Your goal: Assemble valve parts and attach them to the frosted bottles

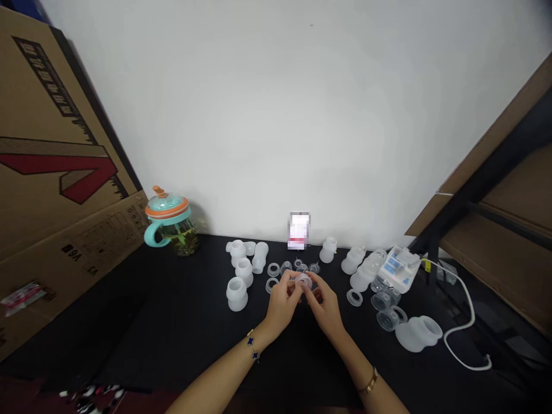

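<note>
Right now both hands meet over the black table [181, 328]: the left hand [282, 302] and the right hand [324, 307] pinch one small translucent round plastic part [304, 282] between their fingertips, so it sits at the very middle of the grip, lifted just above the tabletop.

Left of the grip stand four white silicone bottle-shaped pieces [237, 293], with a fifth tipped one just behind them. Just beyond the fingertips lie about six small clear rings and caps [273, 269]; their exact count is hard to tell. Right of the grip lies one clear flat ring [354, 297], then a cluster of clear cups, a white-and-blue pump unit [399, 267] and a large white silicone funnel [419, 332].

Bare table opens toward the person and far to the left, up to the cardboard box [56, 172]. A white wall closes the far edge.
</note>
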{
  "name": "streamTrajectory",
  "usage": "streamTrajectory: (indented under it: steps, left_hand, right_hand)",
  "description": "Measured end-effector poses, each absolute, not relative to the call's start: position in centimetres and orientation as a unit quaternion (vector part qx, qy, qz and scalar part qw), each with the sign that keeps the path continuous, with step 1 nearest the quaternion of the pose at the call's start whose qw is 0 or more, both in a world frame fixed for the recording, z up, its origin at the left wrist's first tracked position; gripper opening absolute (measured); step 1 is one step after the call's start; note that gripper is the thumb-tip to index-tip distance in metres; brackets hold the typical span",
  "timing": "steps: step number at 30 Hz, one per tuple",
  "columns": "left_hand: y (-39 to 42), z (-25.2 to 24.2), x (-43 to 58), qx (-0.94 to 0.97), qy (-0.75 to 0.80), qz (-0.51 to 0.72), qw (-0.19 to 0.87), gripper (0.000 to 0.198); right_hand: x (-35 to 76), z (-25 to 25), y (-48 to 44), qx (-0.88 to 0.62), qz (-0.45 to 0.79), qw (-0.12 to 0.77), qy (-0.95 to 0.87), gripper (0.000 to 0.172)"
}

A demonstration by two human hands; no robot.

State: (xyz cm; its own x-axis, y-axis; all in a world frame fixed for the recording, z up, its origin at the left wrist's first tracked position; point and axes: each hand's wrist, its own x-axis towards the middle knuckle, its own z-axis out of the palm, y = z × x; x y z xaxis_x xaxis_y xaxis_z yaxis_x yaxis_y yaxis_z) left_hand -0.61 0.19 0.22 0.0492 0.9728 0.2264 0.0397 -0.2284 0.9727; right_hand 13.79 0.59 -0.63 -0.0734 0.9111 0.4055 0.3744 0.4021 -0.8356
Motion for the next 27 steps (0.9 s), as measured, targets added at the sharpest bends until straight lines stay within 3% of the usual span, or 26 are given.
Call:
streamTrajectory:
  steps: [6, 27]
  left_hand:
    - [0.19, 0.49, -0.53, 0.573, 0.447, 0.521, 0.448, 0.026]
    - [0.88, -0.36, -0.78, 0.585, 0.443, 0.519, 0.439, 0.023]
  right_hand:
    - [13.95, -0.87, 0.84, -0.485, 0.28, 0.447, -0.698, 0.032]
    - [13.94, -0.01, 0.5, -0.471, 0.222, 0.463, -0.717, 0.03]
